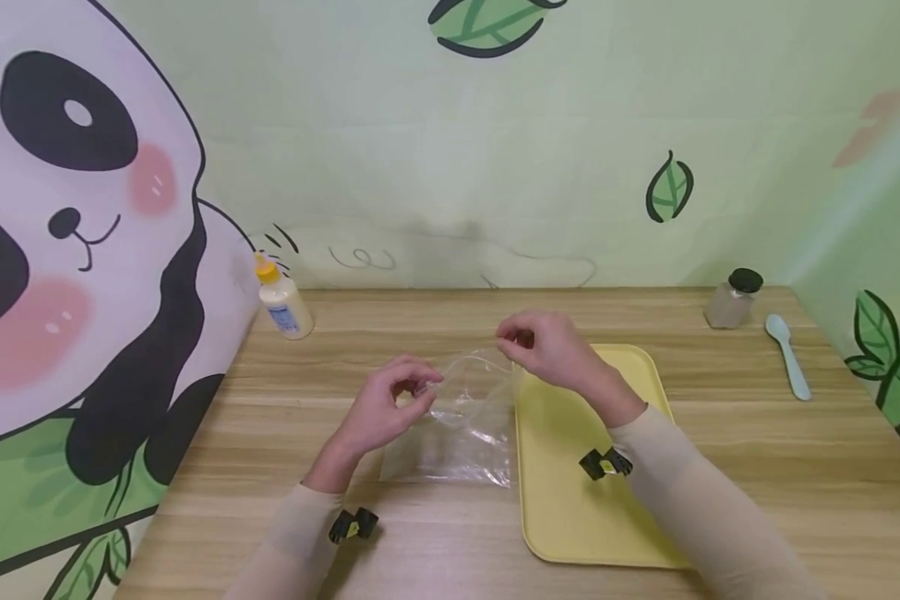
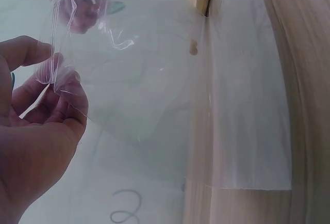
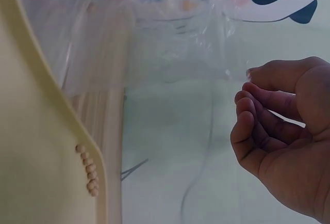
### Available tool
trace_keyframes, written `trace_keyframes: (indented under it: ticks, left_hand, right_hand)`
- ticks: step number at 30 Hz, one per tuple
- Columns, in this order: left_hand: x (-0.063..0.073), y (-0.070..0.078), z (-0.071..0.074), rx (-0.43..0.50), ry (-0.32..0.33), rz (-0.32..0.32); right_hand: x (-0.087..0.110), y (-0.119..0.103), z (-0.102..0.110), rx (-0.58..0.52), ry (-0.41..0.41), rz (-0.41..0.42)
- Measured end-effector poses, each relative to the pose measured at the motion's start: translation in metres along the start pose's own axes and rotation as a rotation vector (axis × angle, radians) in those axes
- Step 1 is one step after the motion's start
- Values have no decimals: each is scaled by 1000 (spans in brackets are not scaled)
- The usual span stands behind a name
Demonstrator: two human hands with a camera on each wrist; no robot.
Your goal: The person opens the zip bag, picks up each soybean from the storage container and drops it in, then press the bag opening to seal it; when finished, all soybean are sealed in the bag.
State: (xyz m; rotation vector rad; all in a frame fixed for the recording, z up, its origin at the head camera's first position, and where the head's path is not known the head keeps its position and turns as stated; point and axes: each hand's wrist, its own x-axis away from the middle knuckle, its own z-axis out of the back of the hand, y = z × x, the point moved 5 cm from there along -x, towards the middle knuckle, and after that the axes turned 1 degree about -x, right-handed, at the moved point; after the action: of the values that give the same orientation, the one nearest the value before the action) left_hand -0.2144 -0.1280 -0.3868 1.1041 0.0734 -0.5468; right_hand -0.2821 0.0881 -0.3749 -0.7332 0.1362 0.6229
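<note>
A clear plastic zip bag (image 1: 457, 454) stands mouth up just left of the yellow tray (image 1: 562, 508), its top edge bowed apart into a loop. My left hand (image 1: 390, 404) pinches the bag's left top end between thumb and fingers; in the left wrist view the ridged plastic strip bunches there. My right hand (image 1: 551, 346) pinches the opposite top corner with thumb and index fingertips, above the tray's far left corner. In the right wrist view this corner of the bag (image 3: 227, 69) reaches the fingertips of the right hand (image 3: 289, 126).
A row of small brown balls (image 3: 90, 172) lies along the tray's edge. The white bottle with a yellow cap (image 1: 285, 308) stands at the back left. At the back right are a black-lidded jar (image 1: 729, 307) and a pale blue spoon (image 1: 789, 354). A painted wall closes the table's far side.
</note>
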Motion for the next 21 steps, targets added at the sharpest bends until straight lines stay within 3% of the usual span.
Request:
trace_keyframes:
  ticks: [14, 21]
  left_hand:
    - [-3, -1, 1, -7, -1, -9]
    - [-1, -1, -1, -7, 0, 1]
  right_hand:
    - [2, 55, -16, 26, -85, -152]
    - [5, 72, -31, 37, -141, -177]
